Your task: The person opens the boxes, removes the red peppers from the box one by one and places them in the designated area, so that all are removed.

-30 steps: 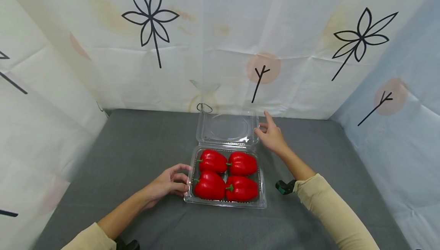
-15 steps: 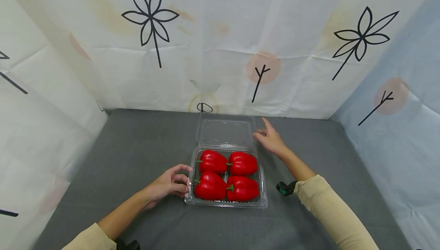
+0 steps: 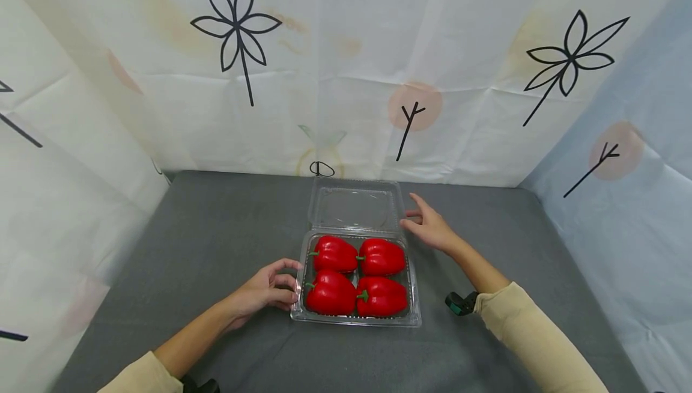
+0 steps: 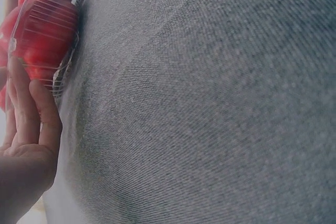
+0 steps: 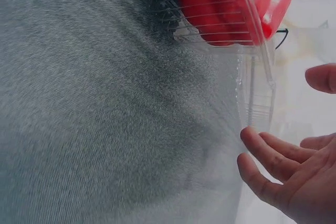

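A clear plastic clamshell container (image 3: 354, 321) sits on the grey cloth with its lid (image 3: 354, 204) laid back, away from the person. Several red bell peppers (image 3: 381, 297) with green stems fill its base in rows. My left hand (image 3: 267, 285) rests its fingertips against the base's left side; in the left wrist view the fingers (image 4: 23, 100) look fairly straight beside the ribbed wall. Beside the lid's right edge is my right hand (image 3: 429, 225), its index finger extended and the thumb held apart. Whether its fingertips (image 5: 249, 135) touch the lid I cannot tell.
A grey cloth (image 3: 227, 213) covers the table. White fabric (image 3: 346, 68) printed with dark flower outlines hangs behind it and at both sides; the lid's far edge lies close to the back fabric. Each wrist carries a dark strapped device (image 3: 461, 303).
The lid has lowered backward to lie flatter. My right hand has come off its right edge and moved slightly toward the person. The left hand and peppers stay almost still.
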Demonstrator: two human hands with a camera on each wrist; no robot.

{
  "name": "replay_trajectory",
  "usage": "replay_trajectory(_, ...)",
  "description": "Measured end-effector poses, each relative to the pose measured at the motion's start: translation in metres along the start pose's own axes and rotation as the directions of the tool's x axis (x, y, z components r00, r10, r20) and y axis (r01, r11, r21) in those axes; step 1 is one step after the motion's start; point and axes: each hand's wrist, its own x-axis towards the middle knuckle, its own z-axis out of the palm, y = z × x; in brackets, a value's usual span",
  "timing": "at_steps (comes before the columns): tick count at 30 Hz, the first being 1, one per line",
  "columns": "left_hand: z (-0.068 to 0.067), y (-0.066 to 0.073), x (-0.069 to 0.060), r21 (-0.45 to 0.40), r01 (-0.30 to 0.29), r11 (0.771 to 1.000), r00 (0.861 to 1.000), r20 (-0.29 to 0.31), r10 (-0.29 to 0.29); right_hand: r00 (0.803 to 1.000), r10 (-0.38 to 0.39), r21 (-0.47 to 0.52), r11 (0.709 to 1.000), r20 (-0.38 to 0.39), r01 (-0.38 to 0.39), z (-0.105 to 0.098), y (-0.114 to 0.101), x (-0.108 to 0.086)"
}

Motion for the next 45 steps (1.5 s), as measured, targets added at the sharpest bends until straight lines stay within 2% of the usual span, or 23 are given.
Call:
replay_trajectory(5, -0.001, -0.002, -0.001, 0.021, -0.004, 1.000, 1.000, -0.011, 0.004, 0.997, -0.075, -0.075, 0.994, 0.003, 0.075, 0.001, -0.003, -0.012)
replay_trajectory(9, -0.002, -0.003, 0.000, 0.034, 0.001, 0.999, 1.000, -0.017, -0.001, 0.991, -0.133, -0.095, 0.987, -0.013, 0.131, 0.003, -0.010, -0.022)
replay_trajectory(12, -0.002, -0.003, 0.001, 0.033, 0.006, 0.999, 1.000, -0.017, -0.006, 0.984, -0.179, -0.061, 0.982, 0.005, 0.179, 0.004, -0.016, -0.030)
replay_trajectory(15, -0.001, -0.003, 0.002, 0.033, 0.009, 0.999, 1.000, -0.018, -0.009, 0.969, -0.240, 0.022, 0.971, 0.053, 0.239, 0.003, -0.021, -0.038)
replay_trajectory(18, -0.001, -0.003, 0.003, 0.034, 0.012, 0.999, 1.000, -0.022, -0.011, 0.940, -0.317, 0.141, 0.944, 0.128, 0.299, 0.003, -0.022, -0.046)
replay_trajectory(22, -0.001, -0.003, 0.003, 0.032, 0.020, 0.999, 0.999, -0.027, -0.019, 0.884, -0.399, 0.272, 0.903, 0.244, 0.332, 0.007, -0.019, -0.055)
replay_trajectory(25, -0.001, -0.003, 0.003, 0.031, 0.020, 0.999, 1.000, -0.025, -0.019, 0.844, -0.436, 0.315, 0.886, 0.313, 0.341, 0.011, -0.017, -0.061)
replay_trajectory(28, -0.001, -0.003, 0.003, 0.031, 0.017, 0.999, 1.000, -0.023, -0.016, 0.821, -0.446, 0.307, 0.886, 0.356, 0.348, 0.016, -0.016, -0.066)
replay_trajectory(30, -0.001, -0.002, 0.002, 0.030, 0.016, 0.999, 1.000, -0.020, -0.015, 0.818, -0.439, 0.276, 0.893, 0.371, 0.354, 0.019, -0.016, -0.069)
replay_trajectory(35, -0.001, -0.001, 0.002, 0.028, 0.016, 0.999, 1.000, -0.011, -0.016, 0.830, -0.402, 0.185, 0.915, 0.386, 0.358, 0.025, -0.017, -0.072)
replay_trajectory(41, -0.001, 0.000, 0.001, 0.021, 0.014, 1.000, 1.000, -0.011, -0.014, 0.823, -0.414, 0.122, 0.909, 0.390, 0.399, 0.031, -0.017, -0.072)
replay_trajectory(45, -0.001, -0.001, 0.001, 0.020, 0.011, 1.000, 1.000, -0.010, -0.011, 0.822, -0.410, 0.035, 0.901, 0.395, 0.432, 0.034, -0.020, -0.071)
